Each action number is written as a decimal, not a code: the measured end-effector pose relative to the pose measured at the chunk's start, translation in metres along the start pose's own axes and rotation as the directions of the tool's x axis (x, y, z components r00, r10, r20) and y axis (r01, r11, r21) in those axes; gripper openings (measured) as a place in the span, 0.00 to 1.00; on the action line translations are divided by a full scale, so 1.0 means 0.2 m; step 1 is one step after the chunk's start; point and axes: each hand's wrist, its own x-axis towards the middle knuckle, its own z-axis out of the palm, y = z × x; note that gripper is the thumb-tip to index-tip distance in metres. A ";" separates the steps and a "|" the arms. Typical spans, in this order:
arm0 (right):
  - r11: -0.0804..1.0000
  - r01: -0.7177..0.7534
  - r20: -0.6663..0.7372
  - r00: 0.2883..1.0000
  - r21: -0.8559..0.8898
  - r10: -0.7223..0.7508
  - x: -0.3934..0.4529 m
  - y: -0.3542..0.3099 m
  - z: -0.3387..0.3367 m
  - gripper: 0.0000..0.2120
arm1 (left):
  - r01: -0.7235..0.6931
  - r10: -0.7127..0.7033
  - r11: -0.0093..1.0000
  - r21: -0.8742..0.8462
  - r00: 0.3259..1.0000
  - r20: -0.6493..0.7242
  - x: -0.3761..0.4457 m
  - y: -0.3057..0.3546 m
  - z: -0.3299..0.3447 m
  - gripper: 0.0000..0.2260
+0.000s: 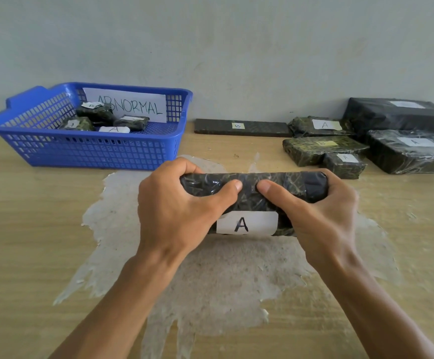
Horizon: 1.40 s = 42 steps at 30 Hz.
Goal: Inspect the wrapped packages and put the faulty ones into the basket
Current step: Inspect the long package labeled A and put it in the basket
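Observation:
A dark plastic-wrapped package (252,200) with a white label marked A is held at the middle of the table, tilted toward me. My left hand (177,206) grips its left end, thumb on the front face. My right hand (319,208) grips its right end the same way. The blue basket (86,154) with an ABNORMAL sign stands at the back left and holds several small wrapped packages (99,115).
Several wrapped packages lie at the back right: a long flat one marked B (241,127), smaller ones marked A and B (322,149), and large black ones (412,154) by the wall. The wooden table (29,229) has a worn pale patch under my hands.

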 end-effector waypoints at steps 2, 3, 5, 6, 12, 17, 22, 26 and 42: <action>1.000 0.007 -0.004 1.000 -0.018 -0.007 0.00 0.00 0.00 0.17 | -0.026 0.027 0.999 0.024 1.000 -0.004 0.00 0.00 0.00 0.19; 1.000 0.011 -0.003 1.000 -0.029 -0.011 0.00 0.00 0.00 0.17 | -0.032 0.032 0.999 0.038 0.999 -0.006 0.00 0.00 0.00 0.20; 0.998 0.023 -0.009 1.000 -0.054 -0.023 -0.01 -0.01 0.01 0.19 | -0.028 0.028 0.998 0.054 1.000 -0.010 0.00 -0.01 0.00 0.20; 0.997 0.030 -0.016 0.999 -0.068 -0.032 -0.01 -0.01 0.01 0.20 | -0.021 0.022 0.998 0.053 1.000 -0.016 0.00 0.00 0.01 0.21; 0.981 0.056 -0.059 0.996 -0.186 -0.069 -0.01 0.01 0.00 0.34 | -0.018 0.020 0.999 0.044 0.999 -0.038 -0.01 0.01 0.02 0.20; 0.986 -0.003 -0.092 0.996 -0.165 -0.013 0.01 0.03 0.00 0.35 | 0.014 -0.011 0.999 -0.035 0.997 0.071 0.01 0.00 0.00 0.17; 0.989 -0.145 -0.105 0.984 -0.005 0.143 0.06 0.01 -0.04 0.29 | 0.187 -0.144 0.916 -0.355 0.979 0.143 0.09 -0.04 -0.04 0.18; 0.957 -0.238 -0.044 0.968 0.167 0.248 0.09 0.00 -0.07 0.24 | 0.257 -0.105 0.871 -0.418 0.929 0.354 0.11 -0.05 -0.06 0.04; 0.871 -0.419 0.242 0.900 0.256 0.362 0.12 0.05 -0.08 0.09 | 0.404 -0.294 0.804 -0.436 0.908 0.298 0.14 -0.15 0.00 0.06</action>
